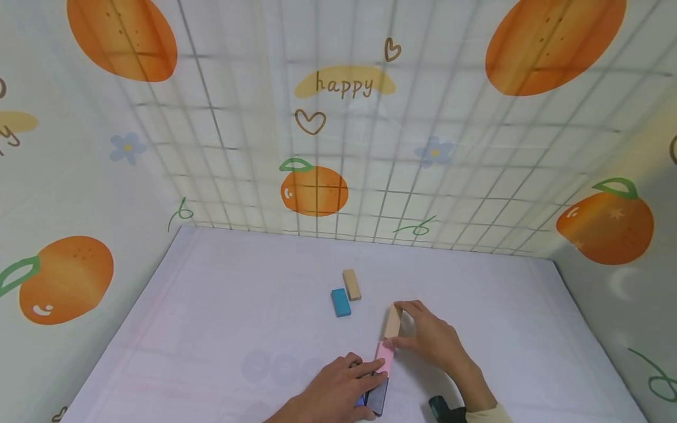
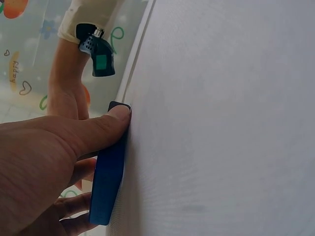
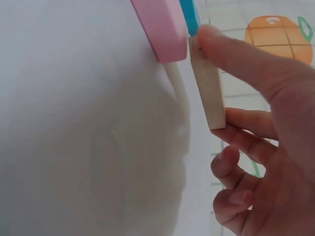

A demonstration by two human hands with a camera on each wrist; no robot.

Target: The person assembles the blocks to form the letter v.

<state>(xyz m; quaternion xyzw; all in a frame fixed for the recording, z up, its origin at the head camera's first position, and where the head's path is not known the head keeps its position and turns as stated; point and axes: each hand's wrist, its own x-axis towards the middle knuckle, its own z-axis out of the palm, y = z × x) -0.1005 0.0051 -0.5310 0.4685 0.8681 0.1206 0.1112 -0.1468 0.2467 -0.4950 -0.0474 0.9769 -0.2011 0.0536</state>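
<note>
Wooden block (image 1: pixel 392 323), long axis apparently forward

At least five blocks (image 1: pixel 341 302) (two wooden) and two hands (image 1: pixel 436 338) show.

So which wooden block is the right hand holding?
The wooden block just beyond the pink block; the other wooden block lies untouched beside the light-blue block.

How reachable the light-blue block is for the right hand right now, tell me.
Probably yes, but not directly: the right hand pinches a wooden block, which it would likely have to release first. Only tabletop shows between that block and the light-blue block.
</note>
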